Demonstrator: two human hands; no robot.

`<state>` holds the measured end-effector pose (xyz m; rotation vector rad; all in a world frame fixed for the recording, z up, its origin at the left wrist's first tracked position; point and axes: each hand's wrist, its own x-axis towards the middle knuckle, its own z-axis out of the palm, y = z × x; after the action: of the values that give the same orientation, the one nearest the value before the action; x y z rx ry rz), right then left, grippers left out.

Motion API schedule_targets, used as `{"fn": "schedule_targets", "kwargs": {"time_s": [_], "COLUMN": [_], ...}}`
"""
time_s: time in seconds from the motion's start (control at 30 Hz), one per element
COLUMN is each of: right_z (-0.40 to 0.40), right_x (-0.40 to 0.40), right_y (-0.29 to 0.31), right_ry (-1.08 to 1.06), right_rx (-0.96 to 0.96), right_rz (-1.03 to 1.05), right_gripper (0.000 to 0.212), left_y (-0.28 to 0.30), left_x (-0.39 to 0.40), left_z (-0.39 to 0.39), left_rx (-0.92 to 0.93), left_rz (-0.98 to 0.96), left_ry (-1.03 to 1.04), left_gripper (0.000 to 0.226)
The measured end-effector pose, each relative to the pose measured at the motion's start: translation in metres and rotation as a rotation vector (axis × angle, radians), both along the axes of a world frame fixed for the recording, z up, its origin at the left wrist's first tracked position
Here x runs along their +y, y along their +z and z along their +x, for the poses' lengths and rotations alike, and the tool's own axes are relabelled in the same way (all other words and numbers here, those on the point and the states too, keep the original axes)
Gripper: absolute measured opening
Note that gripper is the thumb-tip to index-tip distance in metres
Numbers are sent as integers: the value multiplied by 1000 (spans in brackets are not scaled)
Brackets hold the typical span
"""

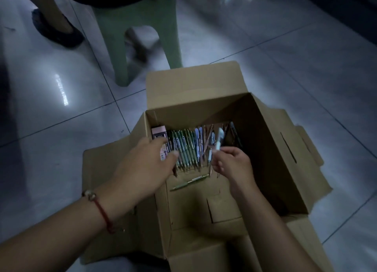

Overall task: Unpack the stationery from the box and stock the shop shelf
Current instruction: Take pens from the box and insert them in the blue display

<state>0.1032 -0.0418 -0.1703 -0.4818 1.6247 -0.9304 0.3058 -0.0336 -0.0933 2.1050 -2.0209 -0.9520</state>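
Both hands were down in the open cardboard box (275, 149) on the tiled floor (61, 108). The left hand (142, 165) reached over the row of green pens (183, 147), fingers loosely spread, holding nothing visible. The right hand (230, 161) pinched a pale blue pen (219, 139). A pink packet (159, 132) sat in the corner, its print too blurred to read. A green stool (142, 37) stood beyond.

Left hand (142, 165) outstretched, right hand (230, 163) fingers (219, 152) pinched.

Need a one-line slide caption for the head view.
Both hands reach into an open cardboard box on a tiled floor: right hand pinches a pen, left hand rests over rows of pens.
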Motion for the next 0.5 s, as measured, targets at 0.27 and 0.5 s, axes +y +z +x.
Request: {"fn": "schedule_targets", "kwargs": {"time_s": [0.27, 0.5], "right_z": [63, 50], "right_x": [10, -29], "right_y": [48, -40], "right_ry": [723, 386], "right_rx": [-448, 304], "right_rz": [-114, -27], "right_gripper": [18, 14], "left_y": [9, 8], "left_x": [-34, -29], "left_z": [11, 38], "left_rx": [822, 948], "left_rz": [12, 131], "left_ry": [590, 840], "left_gripper": [30, 30]}}
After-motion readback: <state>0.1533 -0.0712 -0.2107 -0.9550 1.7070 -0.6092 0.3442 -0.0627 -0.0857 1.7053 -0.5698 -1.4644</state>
